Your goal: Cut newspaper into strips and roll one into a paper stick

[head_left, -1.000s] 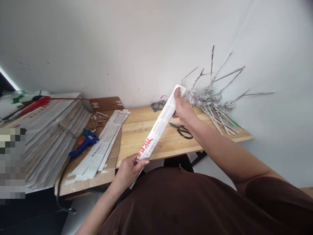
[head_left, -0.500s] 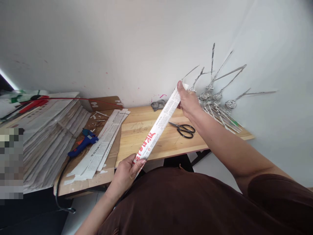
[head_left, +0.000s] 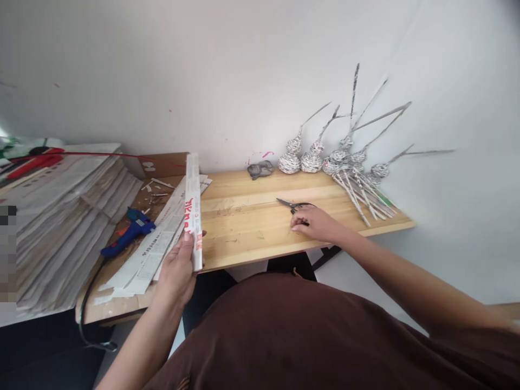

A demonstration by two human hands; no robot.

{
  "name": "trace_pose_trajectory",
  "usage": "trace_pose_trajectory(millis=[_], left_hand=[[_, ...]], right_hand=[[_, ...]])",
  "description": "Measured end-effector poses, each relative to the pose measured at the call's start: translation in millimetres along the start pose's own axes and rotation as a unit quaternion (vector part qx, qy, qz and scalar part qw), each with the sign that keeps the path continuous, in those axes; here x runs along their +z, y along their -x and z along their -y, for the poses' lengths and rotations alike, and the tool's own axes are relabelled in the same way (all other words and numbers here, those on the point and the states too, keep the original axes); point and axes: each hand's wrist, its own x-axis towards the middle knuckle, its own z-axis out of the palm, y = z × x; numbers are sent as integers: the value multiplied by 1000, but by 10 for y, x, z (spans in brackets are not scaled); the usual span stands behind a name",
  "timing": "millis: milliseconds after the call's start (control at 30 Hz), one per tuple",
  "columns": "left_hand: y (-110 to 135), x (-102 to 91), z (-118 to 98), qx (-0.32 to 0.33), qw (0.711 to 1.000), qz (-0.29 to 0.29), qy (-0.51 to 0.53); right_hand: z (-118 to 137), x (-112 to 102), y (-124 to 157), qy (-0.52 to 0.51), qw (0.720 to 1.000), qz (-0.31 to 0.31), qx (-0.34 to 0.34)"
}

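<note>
My left hand (head_left: 179,265) is closed on the lower part of a folded newspaper strip (head_left: 193,187) with red lettering, holding it nearly upright over the table's left side. My right hand (head_left: 311,223) is on the black-handled scissors (head_left: 289,204), which lie on the wooden table with their blades pointing left. Its fingers are curled around the handles and hide most of them. More newspaper strips (head_left: 148,262) lie in a loose pile beside my left hand.
A blue glue gun (head_left: 129,236) lies on cardboard at the left, by a tall newspaper stack (head_left: 77,227). Several gourd shapes woven from paper (head_left: 290,162) stand against the wall. Rolled paper sticks (head_left: 361,197) lie at the right, and a grey crumpled cloth (head_left: 260,170) at the back.
My right hand has let go of the strip's upper end and moved down to the scissors. My left hand has shifted left, turning the strip more upright.
</note>
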Motion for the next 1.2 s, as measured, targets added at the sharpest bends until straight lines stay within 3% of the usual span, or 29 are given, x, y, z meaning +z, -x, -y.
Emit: trace_pose_trajectory(millis=[167, 333, 533, 733, 867, 1000, 1100, 1200], left_hand=[[-22, 195, -6, -43, 998, 11, 45], [-65, 312, -77, -72, 994, 44, 76], [-111, 342, -49, -117, 988, 54, 83], [-101, 363, 15, -149, 982, 56, 104], [-97, 352, 35, -142, 982, 40, 120], [-99, 350, 53, -128, 981, 44, 135], [-111, 336, 67, -127, 980, 55, 143], [-115, 313, 72, -135, 978, 64, 145]], right_hand=[[-71, 122, -117, 33, 997, -62, 25], [-235, 57, -156, 59, 984, -128, 113], [-380, -40, -33, 58, 975, -89, 197], [-330, -180, -20, -31, 964, -122, 235], [-233, -355, 43, -161, 954, -124, 220], [-89, -264, -34, -357, 917, -83, 158], [-71, -106, -162, -377, 914, -75, 126], [-131, -129, -136, -362, 924, -53, 110]])
